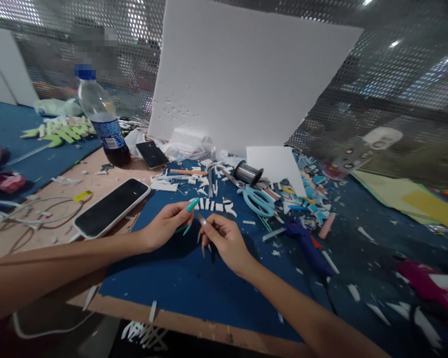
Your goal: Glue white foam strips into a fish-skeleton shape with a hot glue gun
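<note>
Above a blue mat [164, 283], my left hand [168, 226] is closed in a pinch, its long nails turquoise. My right hand [226, 241] pinches too, with thumb against fingers, close beside the left fingertips. Whatever lies between the fingertips of either hand is too small to make out. Just beyond them, a row of small cut white foam pieces [219, 207] lies on the mat. Light blue scissors [259, 201] rest to the right of that row, near a spool of thin grey wire [248, 173].
A blue glue gun [309, 248] lies right of my right hand. At the left are a phone [112, 209], a white cable [41, 199] and a soda bottle [110, 134]. A white foam board [242, 74] stands behind. Scraps [317, 189] litter the right side.
</note>
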The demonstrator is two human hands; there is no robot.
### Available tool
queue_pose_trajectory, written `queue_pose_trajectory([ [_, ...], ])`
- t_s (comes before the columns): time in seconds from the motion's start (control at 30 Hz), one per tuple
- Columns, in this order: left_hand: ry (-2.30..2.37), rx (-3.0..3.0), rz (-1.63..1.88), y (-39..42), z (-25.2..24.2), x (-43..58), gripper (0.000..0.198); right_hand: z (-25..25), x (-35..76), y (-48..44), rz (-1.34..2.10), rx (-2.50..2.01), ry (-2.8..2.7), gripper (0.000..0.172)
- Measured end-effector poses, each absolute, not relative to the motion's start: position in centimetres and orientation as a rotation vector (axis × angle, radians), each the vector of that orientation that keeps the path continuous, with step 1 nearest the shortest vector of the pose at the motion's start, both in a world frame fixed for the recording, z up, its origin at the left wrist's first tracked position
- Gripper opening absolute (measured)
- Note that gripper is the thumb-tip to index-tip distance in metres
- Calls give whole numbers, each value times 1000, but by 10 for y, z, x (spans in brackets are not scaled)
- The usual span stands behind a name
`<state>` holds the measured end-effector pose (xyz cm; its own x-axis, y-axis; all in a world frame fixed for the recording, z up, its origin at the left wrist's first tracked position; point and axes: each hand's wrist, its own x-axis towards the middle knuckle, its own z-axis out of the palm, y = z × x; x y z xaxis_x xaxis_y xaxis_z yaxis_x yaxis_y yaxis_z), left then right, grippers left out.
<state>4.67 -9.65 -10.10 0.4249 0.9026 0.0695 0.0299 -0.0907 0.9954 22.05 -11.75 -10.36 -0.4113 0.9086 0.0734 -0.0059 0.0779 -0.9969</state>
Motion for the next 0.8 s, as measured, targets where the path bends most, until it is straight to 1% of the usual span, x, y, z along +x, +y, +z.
queue_pose_trajectory([
  [0.1,943,1573,924,-100,-97,47,48,-104,221,-117,1452,-940,-1557,32],
  [0.27,1051,1757,925,-104,-98,47,37,-105,221,-117,1469,-929,-1577,31],
  [0.4,1094,1906,919,-104,-96,45,32,-104,220,-118,1446,-956,-1555,34],
  [0.67,1079,1989,937,-101,-89,40,31,-104,229,-117,1565,-771,-1488,37],
  [0.8,1023,2018,876,-101,-87,42,31,-98,224,-119,1574,-830,-1483,38],
])
